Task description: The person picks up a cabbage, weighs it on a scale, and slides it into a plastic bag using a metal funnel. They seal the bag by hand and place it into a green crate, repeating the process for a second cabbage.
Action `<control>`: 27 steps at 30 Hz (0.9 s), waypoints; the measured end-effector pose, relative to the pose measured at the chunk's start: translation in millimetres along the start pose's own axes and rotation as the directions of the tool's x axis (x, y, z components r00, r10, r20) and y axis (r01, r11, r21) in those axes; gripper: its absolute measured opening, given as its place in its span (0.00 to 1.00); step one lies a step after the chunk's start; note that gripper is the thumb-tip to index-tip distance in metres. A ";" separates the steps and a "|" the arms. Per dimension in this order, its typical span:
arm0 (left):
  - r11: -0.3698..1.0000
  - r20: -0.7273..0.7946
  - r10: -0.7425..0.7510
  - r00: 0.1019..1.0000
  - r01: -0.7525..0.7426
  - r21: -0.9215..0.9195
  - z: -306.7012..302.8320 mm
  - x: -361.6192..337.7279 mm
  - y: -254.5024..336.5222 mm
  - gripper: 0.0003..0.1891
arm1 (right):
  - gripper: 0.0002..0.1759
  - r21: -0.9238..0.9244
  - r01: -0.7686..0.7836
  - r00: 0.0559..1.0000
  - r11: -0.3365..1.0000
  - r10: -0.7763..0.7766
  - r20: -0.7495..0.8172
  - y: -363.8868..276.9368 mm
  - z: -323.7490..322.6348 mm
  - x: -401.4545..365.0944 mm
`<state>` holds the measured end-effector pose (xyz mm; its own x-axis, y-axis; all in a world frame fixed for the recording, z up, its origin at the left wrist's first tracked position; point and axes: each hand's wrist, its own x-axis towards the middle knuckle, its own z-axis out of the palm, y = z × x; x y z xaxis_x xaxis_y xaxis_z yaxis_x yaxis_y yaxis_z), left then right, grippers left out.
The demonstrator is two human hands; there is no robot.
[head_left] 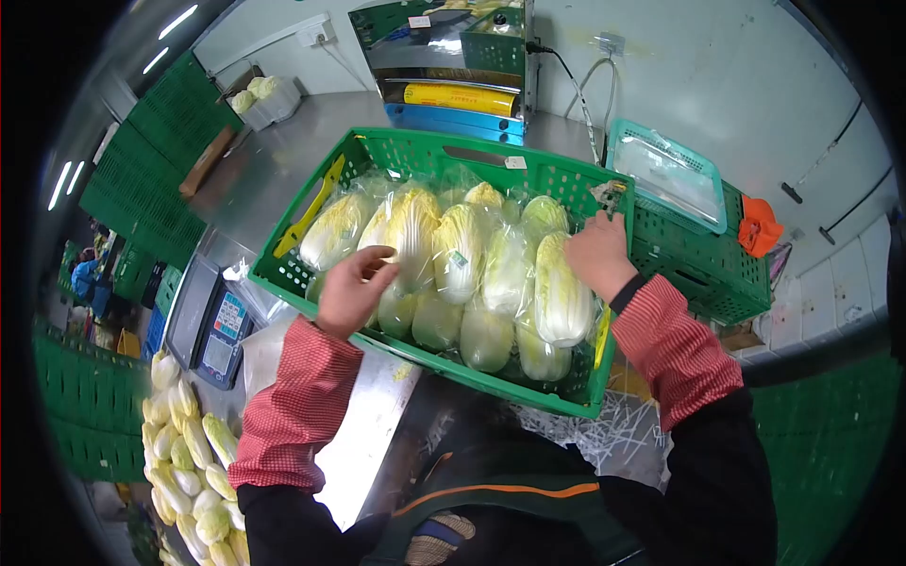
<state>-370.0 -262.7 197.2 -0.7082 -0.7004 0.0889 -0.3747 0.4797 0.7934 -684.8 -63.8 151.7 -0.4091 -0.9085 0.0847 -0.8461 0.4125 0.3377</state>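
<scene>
A green perforated crate [434, 363] holds several napa cabbages in clear plastic, stacked in layers. My left hand [354, 291] is over the crate's near left side, beside a wrapped cabbage [412, 226], its thumb and fingers slightly apart with nothing between them. At the right end, my right hand [600, 253] is closed near the top of an upper cabbage [562, 297]; what its fingers hold, if anything, is hidden. Yellow handles [310, 209] sit at the crate's ends.
Left of the crate stands a scale [219, 330] with a keypad, above a pile of unwrapped cabbages [193, 462]. Behind is a wrapping machine [458, 94] with a yellow roll. A teal basket [668, 174] rests on another green crate [698, 274] at right, beside an orange item [758, 226].
</scene>
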 end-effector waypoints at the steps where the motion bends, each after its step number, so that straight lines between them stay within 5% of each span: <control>1: 1.000 -0.051 0.011 0.999 -0.012 -0.010 -10.4 4.6 -8.6 0.17 | 0.14 0.079 -0.042 0.997 0.996 0.046 -0.058 -0.4 -10.9 -7.1; 5: 0.970 -0.306 0.217 0.927 -0.168 0.177 -66.5 54.3 -55.3 0.17 | 0.25 0.417 -0.140 0.920 0.898 0.274 -0.281 -2.5 -55.8 -42.6; 7: 0.786 -0.324 0.384 0.865 -0.122 0.607 -98.1 87.4 -68.3 0.23 | 0.30 0.508 -0.232 0.842 0.830 0.433 -0.322 -5.8 -51.5 -65.6; 8: 0.755 -0.379 0.384 0.842 -0.049 0.654 -106.2 107.3 -88.7 0.28 | 0.31 0.531 -0.270 0.806 0.803 0.490 -0.331 -6.9 -43.1 -75.7; 11: 0.663 -0.369 0.318 0.874 0.073 0.745 -120.4 151.9 -140.4 0.31 | 0.31 0.822 -0.436 0.709 0.367 0.702 0.063 -4.8 -3.2 -94.1; 14: 0.829 -0.164 -0.195 0.967 0.252 0.499 -130.9 186.9 -151.8 0.31 | 0.33 0.912 -0.372 0.715 -0.176 0.573 0.402 -2.0 -4.2 -93.8; 18: 0.814 0.037 -0.555 0.831 0.533 0.232 -137.0 197.6 -127.9 0.28 | 0.34 0.879 -0.390 0.639 -0.274 0.607 0.473 -9.8 -24.7 -85.5; 19: 0.870 -0.104 -0.335 0.937 0.350 0.349 -133.7 194.4 -133.4 0.27 | 0.34 0.873 -0.402 0.633 -0.275 0.606 0.482 -10.1 -31.6 -86.2; 21: 0.767 -0.279 0.191 0.941 0.034 0.641 -131.8 178.6 -148.8 0.25 | 0.35 0.879 -0.382 0.653 -0.284 0.590 0.474 -9.8 -24.8 -87.5; 23: 0.772 -0.228 0.363 0.903 -0.154 0.617 -129.6 163.3 -122.8 0.28 | 0.34 0.874 -0.407 0.638 -0.264 0.603 0.479 -7.8 -17.2 -92.2; 26: 0.664 0.248 0.344 0.905 -0.422 0.617 -117.6 146.0 -120.0 0.35 | 0.34 0.881 -0.375 0.646 -0.287 0.601 0.471 -4.8 -5.8 -97.1; 27: 0.591 0.368 0.170 0.914 -0.393 0.704 -111.0 142.6 -121.2 0.38 | 0.35 0.887 -0.360 0.674 -0.290 0.576 0.462 -2.8 -3.2 -99.6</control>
<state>-359.1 -479.4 180.5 -0.9313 -0.3642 -0.0051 -0.3643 0.9312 0.0095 -640.6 25.3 145.3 -0.9212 -0.3440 -0.1816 0.0896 0.2665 -0.9596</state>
